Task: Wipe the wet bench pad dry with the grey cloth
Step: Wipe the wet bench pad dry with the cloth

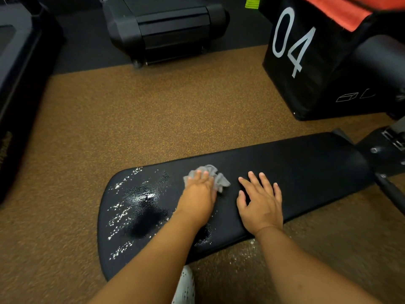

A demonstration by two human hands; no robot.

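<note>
bench pad (306,167): black, long, lying across the brown speckled floor (142,119); water beads (122,211) cover its left end, the right part looks dry. grey cloth (215,175): crumpled, on the pad near its middle, just right of the wet patch. left hand (200,193): pressed down on the cloth, fingers over it (whether they curl round it cannot be told). right hand (262,199): flat on the bare pad just beside the cloth, fingers spread, holding nothing. black box (306,62): marked "04", well behind the pad on the right. treadmill (166,29): at the far edge. white shoe (186,286): below the pad.
</note>
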